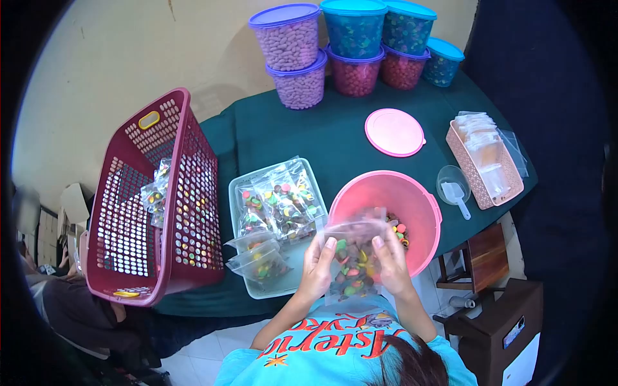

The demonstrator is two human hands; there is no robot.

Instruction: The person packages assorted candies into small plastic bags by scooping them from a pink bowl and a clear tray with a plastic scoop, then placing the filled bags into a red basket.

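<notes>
My left hand (315, 268) and my right hand (391, 258) grip the two sides of a clear plastic bag (353, 265), thumbs on the near face. Small round candies in green, yellow, red and brown fill its lower part. Behind and to the right of the bag stands a pink tub (432, 215), with loose coloured candies (400, 230) at its bottom, partly hidden by my right hand. Left of my hands, a pale green tray (277, 291) carries several filled bags (283, 199).
A tall maroon basket (187, 199) with filled bags inside stands at left. Lidded tubs (299, 48) are stacked at the back. A pink lid (394, 132), a scoop (456, 193) in a clear bowl, and a small basket (492, 193) of flat bags lie right.
</notes>
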